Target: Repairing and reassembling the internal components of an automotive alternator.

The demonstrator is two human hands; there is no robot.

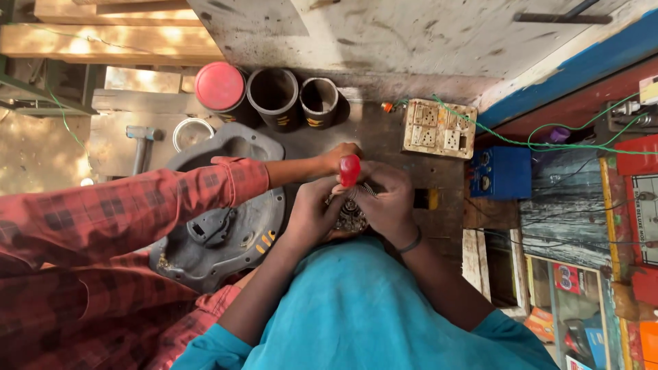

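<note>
Left hand (pixel 312 209) and right hand (pixel 389 199) both clasp a small metal part (pixel 350 216), cupped between the palms above the workbench (pixel 384 130). A co-worker's hand (pixel 336 159) in a red plaid sleeve (pixel 171 199) grips a red-handled tool (pixel 349 170) just above the part. Grey round housing (pixel 226 233) lies just left.

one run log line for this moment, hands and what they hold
left hand: grips metal part | right hand: grips same part | co-worker's hand: holds red-handled tool on it | surface: workbench
</note>
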